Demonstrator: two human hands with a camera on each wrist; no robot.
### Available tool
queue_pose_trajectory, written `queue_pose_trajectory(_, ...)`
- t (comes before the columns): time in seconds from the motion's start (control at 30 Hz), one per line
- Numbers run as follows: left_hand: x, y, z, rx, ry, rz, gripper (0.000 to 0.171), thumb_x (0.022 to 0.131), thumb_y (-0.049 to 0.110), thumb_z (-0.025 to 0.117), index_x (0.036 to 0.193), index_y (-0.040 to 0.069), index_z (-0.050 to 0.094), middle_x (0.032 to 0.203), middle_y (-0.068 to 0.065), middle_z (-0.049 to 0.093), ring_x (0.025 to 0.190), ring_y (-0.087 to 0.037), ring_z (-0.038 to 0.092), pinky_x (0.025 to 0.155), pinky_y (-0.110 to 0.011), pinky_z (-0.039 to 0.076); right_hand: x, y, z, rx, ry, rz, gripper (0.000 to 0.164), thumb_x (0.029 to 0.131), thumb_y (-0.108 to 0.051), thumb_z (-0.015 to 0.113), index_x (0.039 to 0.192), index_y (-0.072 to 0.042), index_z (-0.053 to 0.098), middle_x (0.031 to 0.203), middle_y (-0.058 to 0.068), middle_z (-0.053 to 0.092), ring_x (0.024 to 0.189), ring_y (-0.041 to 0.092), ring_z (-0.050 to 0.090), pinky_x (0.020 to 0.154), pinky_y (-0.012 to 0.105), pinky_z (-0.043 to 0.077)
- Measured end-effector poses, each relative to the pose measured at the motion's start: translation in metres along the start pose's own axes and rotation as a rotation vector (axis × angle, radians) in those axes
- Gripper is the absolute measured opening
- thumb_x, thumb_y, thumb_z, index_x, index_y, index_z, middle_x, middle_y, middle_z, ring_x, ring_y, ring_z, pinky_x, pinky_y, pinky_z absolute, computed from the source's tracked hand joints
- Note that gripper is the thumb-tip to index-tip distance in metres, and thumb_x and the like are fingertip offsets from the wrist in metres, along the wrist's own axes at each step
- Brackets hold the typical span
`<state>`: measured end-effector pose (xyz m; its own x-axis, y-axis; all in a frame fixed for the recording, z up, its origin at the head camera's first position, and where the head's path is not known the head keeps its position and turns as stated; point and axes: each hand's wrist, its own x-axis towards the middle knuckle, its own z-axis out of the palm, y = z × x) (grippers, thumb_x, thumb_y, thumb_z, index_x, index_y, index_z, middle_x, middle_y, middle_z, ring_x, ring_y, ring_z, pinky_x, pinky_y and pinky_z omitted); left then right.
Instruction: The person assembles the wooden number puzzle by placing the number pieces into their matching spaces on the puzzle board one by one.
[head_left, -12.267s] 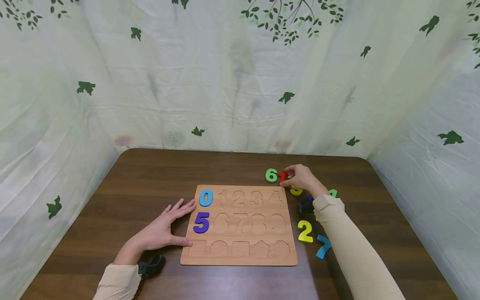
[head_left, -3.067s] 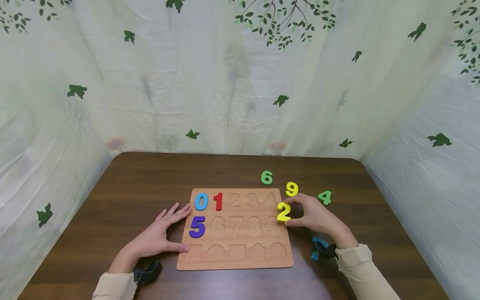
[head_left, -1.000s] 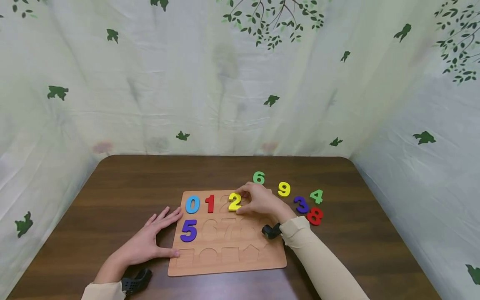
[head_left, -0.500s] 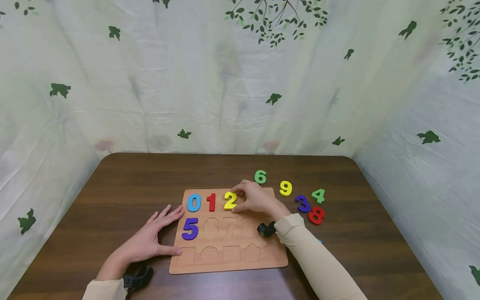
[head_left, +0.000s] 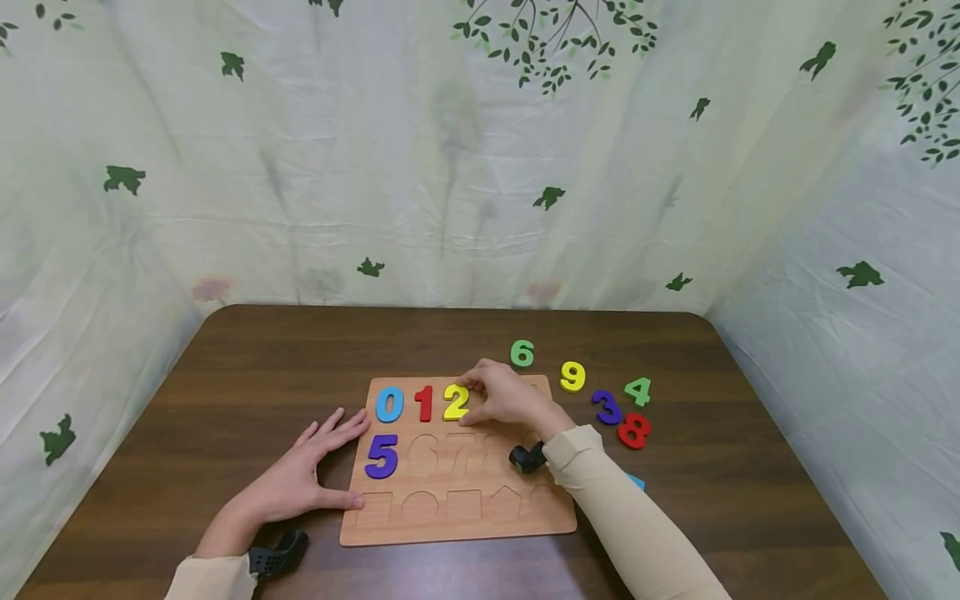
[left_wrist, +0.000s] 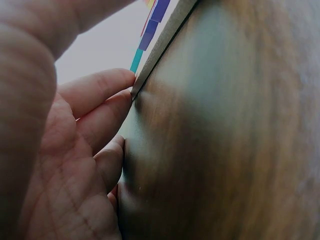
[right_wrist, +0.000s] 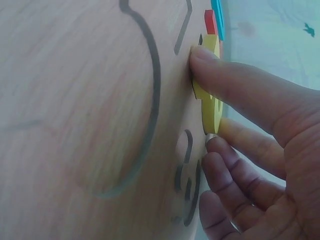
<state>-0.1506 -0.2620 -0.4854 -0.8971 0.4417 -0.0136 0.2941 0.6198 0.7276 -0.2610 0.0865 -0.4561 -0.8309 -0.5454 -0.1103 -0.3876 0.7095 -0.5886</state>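
A wooden number board (head_left: pixel 457 536) with outlined recesses lies on the table. In its top row sit a blue number 0 (head_left: pixel 381 405) and a red number 1 (head_left: pixel 426 405); a purple number 5 (head_left: pixel 392 459) lies below the 0. My right hand (head_left: pixel 513 398) pinches a yellow number 2 (head_left: pixel 455 403) between thumb and fingers, at the third place of the top row. The right wrist view shows this 2 (right_wrist: pixel 212 112) close against the board's face. My left hand (head_left: pixel 288 487) has its fingers spread, fingertips and thumb touching the board's left edge.
Beyond the board lies a green number 6 (head_left: pixel 515 355). To the right are a yellow 9 (head_left: pixel 581 377), a green 4 (head_left: pixel 638 391), a purple 3 (head_left: pixel 609 408) and a red 8 (head_left: pixel 634 432). The right sleeve mostly covers a blue piece (head_left: pixel 637 481). A patterned curtain (head_left: pixel 375 167) surrounds the table.
The red 1, earlier gripped by my right hand, now sits in the board. That hand then carried the yellow 2 leftward from the board's right edge, lately shifting slightly left. My left hand stays put.
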Motion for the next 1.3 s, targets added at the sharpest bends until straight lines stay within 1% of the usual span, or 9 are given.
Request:
queue_pose_trajectory(0.13, 0.0, 0.0, 0.0, 0.002, -0.001, -0.001, 0.105, 0.076, 0.047, 0.096, 0.163, 0.017, 0.048, 0.175, -0.016, 0.036, 0.163, -0.059, 0.009, 0.124, -0.083, 0.001, 0.0, 0.001, 0.0, 0.007, -0.001, 0.0, 0.062, 0.084, -0.028, 0.095, 0.139, -0.01, 0.072, 0.118, 0.005, 0.065, 0.101, 0.017, 0.057, 0.091, 0.031, 0.054)
queue_pose_trajectory(0.87, 0.0, -0.001, -0.001, 0.025, -0.002, -0.018, 0.105, 0.076, 0.047, 0.096, 0.164, 0.02, 0.047, 0.175, -0.013, 0.036, 0.163, -0.057, 0.009, 0.124, -0.082, 0.001, -0.002, -0.003, 0.001, 0.023, 0.006, 0.034, 0.065, 0.083, -0.028, 0.096, 0.14, -0.011, 0.072, 0.123, 0.007, 0.064, 0.107, 0.02, 0.058, 0.097, 0.035, 0.055)
queue_pose_trajectory(1.07, 0.0, -0.001, -0.001, 0.02, -0.005, -0.02, 0.104, 0.076, 0.047, 0.096, 0.164, 0.019, 0.048, 0.175, -0.014, 0.035, 0.163, -0.057, 0.009, 0.124, -0.082, 0.001, -0.003, -0.003, 0.0, 0.021, 0.002, 0.023, 0.067, 0.083, -0.03, 0.096, 0.141, -0.01, 0.071, 0.125, 0.008, 0.065, 0.11, 0.021, 0.06, 0.101, 0.037, 0.056)
queue_pose_trajectory(1.2, 0.0, -0.001, -0.001, 0.019, -0.006, -0.017, 0.105, 0.076, 0.047, 0.096, 0.164, 0.019, 0.047, 0.175, -0.014, 0.035, 0.163, -0.057, 0.008, 0.125, -0.082, 0.001, -0.005, 0.0, -0.005, 0.057, -0.019, 0.029, 0.068, 0.084, -0.029, 0.095, 0.142, -0.008, 0.069, 0.128, 0.007, 0.066, 0.112, 0.021, 0.062, 0.103, 0.038, 0.058)
queue_pose_trajectory(1.3, 0.0, 0.0, -0.001, 0.024, -0.003, -0.007, 0.105, 0.076, 0.048, 0.096, 0.164, 0.018, 0.047, 0.175, -0.014, 0.036, 0.163, -0.057, 0.009, 0.125, -0.081, 0.002, -0.009, 0.004, -0.012, 0.1, -0.025, 0.055, 0.069, 0.084, -0.028, 0.095, 0.144, -0.007, 0.068, 0.132, 0.007, 0.069, 0.117, 0.022, 0.065, 0.107, 0.04, 0.058)
